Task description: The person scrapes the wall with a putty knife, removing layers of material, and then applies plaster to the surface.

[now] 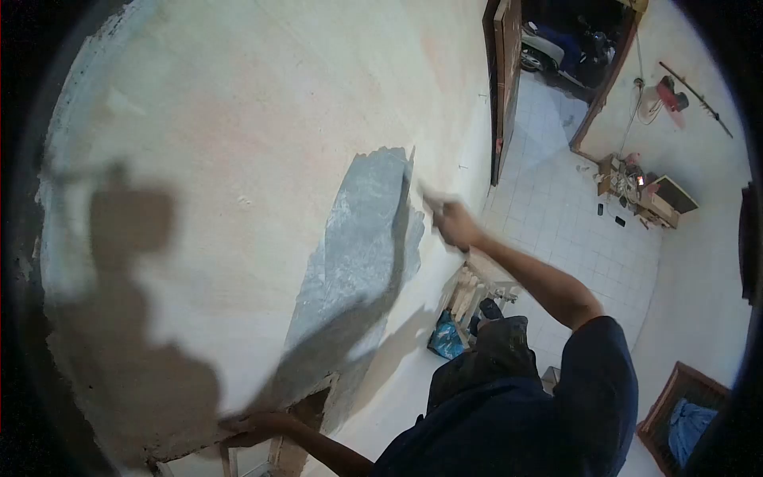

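My right hand (455,226) is closed around a small tool (430,199), blurred by motion, whose tip points at the wall. Beside it, a grey patch (362,215) with ragged edges stands out from the pale wall (230,159). My left hand (258,428) rests with its fingers stretched along the wall's lower edge, at the corner of an opening. Shadows of my head and arm fall over the wall and the patch.
Near my feet are a blue plastic bag (447,338) and some wooden pieces (467,292). Boxes with clutter (658,200) stand on the tiled floor (532,207) at the right. Beyond an open door (505,87) is a motorbike (542,49).
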